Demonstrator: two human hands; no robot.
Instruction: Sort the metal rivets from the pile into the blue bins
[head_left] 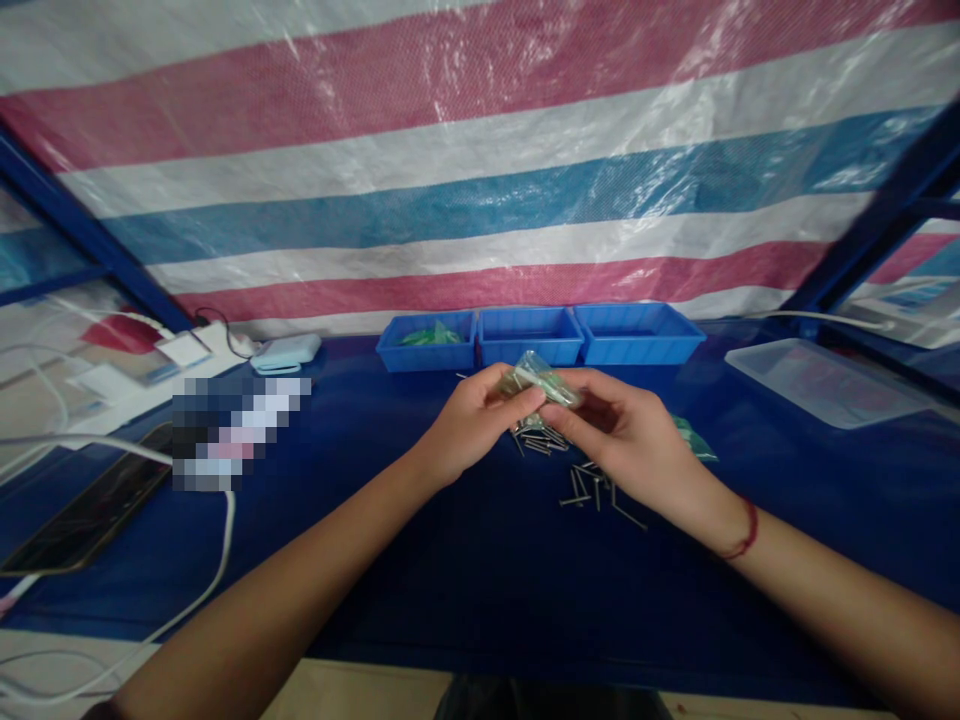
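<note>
Holding the small plastic bag between your two hands, you have it above the blue table, in front of the middle blue tray. Grip: your left hand pinches one side, thumb laid over the near face; your right hand pinches the other side, thumb tip close to the left one, its fingers partly hidden behind the bag. Contents: blurred, so you cannot tell how full the bag is, nor whether its mouth is sealed. Below the hands, a cluster of fasteners, thin and nail-like, lies on the table; nearer to you, a few scattered fasteners lie apart from it at mixed angles. Status, judged from the layout: the handling looks partway through. Apparently done: a green-marked packet sits inside the left blue tray. Apparently left: the held bag is not set down, and both groups of metal pieces lie loose. A second green packet rests on the table just beyond your right wrist, partly covered by it; its contents cannot be made out. The right blue tray stands beside the middle one.
</note>
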